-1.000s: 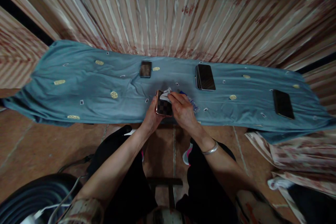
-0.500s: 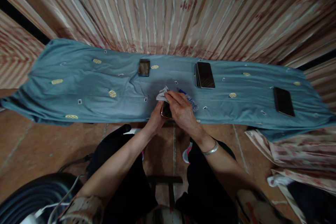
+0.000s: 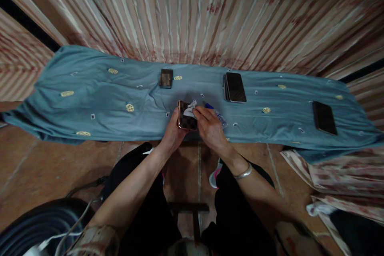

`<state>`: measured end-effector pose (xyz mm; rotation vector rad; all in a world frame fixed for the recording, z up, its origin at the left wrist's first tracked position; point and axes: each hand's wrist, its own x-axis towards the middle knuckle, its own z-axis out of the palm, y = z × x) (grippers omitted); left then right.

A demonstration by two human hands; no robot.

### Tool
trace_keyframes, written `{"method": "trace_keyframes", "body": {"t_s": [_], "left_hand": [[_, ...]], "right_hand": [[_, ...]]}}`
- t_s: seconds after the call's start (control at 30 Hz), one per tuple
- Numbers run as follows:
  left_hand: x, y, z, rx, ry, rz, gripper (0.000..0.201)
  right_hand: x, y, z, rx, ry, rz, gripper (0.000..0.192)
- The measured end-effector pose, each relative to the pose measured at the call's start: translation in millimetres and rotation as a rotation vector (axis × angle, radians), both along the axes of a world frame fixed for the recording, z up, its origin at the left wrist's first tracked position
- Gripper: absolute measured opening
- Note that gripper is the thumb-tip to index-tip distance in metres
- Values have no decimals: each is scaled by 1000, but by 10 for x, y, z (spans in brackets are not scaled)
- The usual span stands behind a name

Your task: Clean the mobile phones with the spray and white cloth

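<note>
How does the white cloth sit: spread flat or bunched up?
Bunched up: the white cloth shows creased folds in the right hand, covering only part of the checkered case.

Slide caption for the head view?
Left grip on a checkered phone, right grip holding a white cloth against it.

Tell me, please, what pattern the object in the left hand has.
The object shows dark brown checks, best in the head view.

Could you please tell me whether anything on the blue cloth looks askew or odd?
No spill shows. The stacked dark devices are slightly fanned rather than squared up, the blue cloth is rumpled, and a small item near its far edge is pixelated, so I cannot identify it.
</note>
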<state>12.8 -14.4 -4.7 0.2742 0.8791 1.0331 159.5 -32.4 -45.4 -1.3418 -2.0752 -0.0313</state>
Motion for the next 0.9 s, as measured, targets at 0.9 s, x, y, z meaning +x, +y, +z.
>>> {"method": "trace_keyframes", "body": {"t_s": [0.9], "left_hand": [[361, -129, -95, -58, 72, 51, 26]], "right_hand": [[-96, -494, 73, -2, 21, -85, 50]]}}
